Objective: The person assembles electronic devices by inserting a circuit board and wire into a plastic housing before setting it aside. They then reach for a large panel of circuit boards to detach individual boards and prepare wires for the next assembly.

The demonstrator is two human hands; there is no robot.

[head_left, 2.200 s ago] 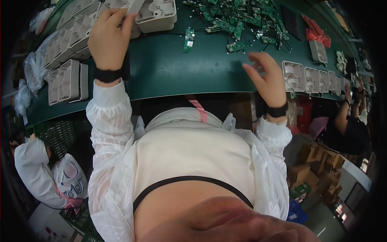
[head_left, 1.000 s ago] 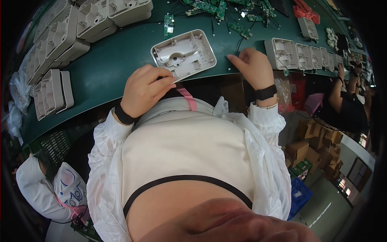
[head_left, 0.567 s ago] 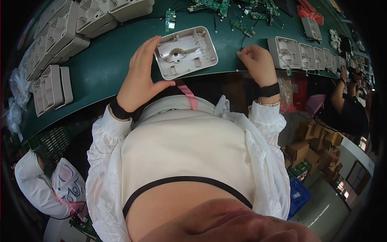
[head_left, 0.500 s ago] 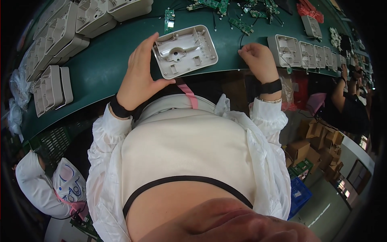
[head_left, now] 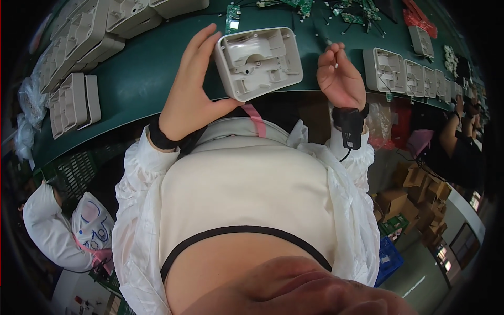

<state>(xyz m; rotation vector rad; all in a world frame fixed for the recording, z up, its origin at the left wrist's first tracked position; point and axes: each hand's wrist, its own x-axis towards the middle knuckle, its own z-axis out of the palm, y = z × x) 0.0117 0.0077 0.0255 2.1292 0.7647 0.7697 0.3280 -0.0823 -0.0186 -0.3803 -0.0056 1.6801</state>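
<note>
A pale grey plastic housing (head_left: 259,63), its hollow inside with ribs and screw posts turned up, is at the table's near edge, somewhat tilted. My left hand (head_left: 197,86) grips its left end, thumb at the near corner and fingers along the far side. To the right of the housing, my right hand (head_left: 341,76) is turned palm up with its fingers pinched together. A small white connector (head_left: 336,65) shows between those fingers, apparently on a thin cable. Just beyond the fingertips a dark greenish piece is smeared by motion.
Stacked grey housings (head_left: 79,39) fill the left side of the green table (head_left: 142,68). Green circuit boards (head_left: 359,16) with wires lie at the back. A row of housings (head_left: 386,71) runs off to the right, towards another person's arm (head_left: 451,126). Cardboard boxes (head_left: 399,202) stand below right.
The housing has shifted right and tipped up in my left hand. My right hand has rolled palm up, raising the cable it pinched at the table; the white connector now shows.
</note>
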